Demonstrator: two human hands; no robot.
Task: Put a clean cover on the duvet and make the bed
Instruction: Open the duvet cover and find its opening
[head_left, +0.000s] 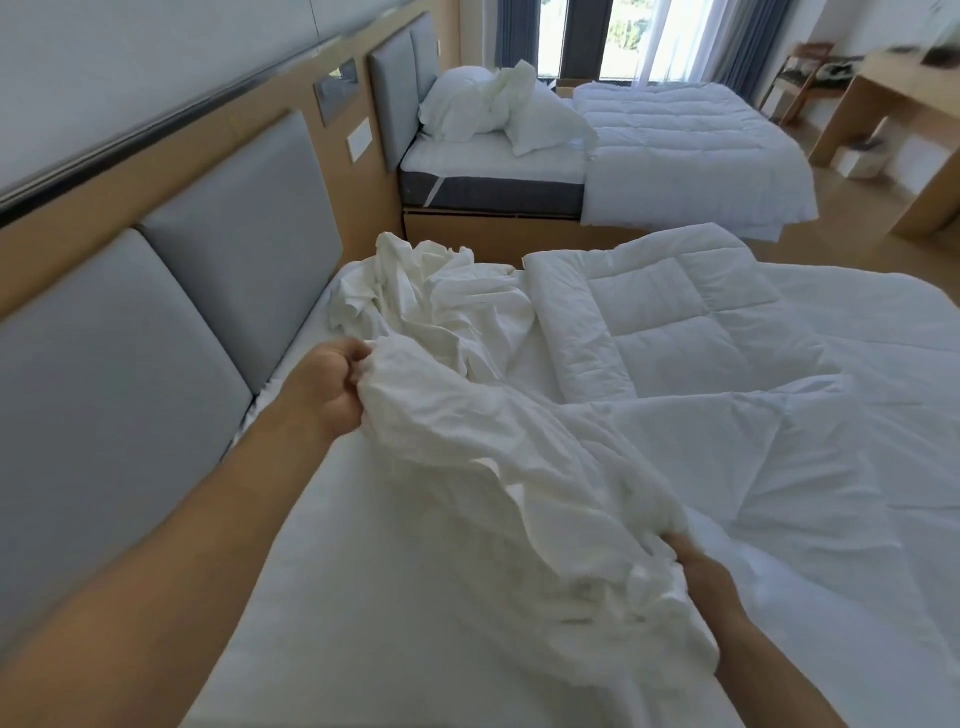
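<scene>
Gripping the bunched duvet cover (467, 441) tight in the fingers (361, 357) of left hand (332, 387) and right hand (701, 571). Looking light and floppy, so probably wanting a corner hold.

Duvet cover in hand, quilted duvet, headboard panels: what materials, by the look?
Duvet cover: thin woven cloth, probably cotton, matte; fine sharp creases.
Duvet: fabric shell over soft filling; puffy squares between stitched seams.
Headboard panels: grey padded upholstery, fabric or faux leather, cannot tell; smooth, rounded edges.
</scene>
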